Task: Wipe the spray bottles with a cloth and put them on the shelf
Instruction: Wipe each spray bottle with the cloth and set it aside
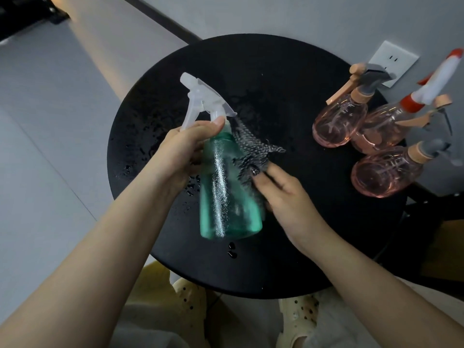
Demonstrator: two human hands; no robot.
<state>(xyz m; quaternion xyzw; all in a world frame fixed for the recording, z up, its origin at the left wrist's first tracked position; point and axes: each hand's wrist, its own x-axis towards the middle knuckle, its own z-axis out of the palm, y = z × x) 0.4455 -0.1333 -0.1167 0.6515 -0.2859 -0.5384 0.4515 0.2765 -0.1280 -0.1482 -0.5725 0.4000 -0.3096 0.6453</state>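
Grey floor tiles and a pale wall with a white socket [394, 62] surrounded the round black tabletop [276, 79], which was speckled with water drops. My left hand [184, 151] was curled round the neck of the green spray bottle [226, 187], just under its clear trigger head, holding it tilted above the middle of the tabletop. My right hand [283, 189] pinched a grey mesh cloth [251, 149] and pressed it against the bottle's right side, which glistened with wet streaks. Three pink spray bottles [336, 121] stood close together at the far right of the tabletop, one with a red and white head, the others with tan and grey heads. My pale perforated shoes [298, 315] showed below the near edge.
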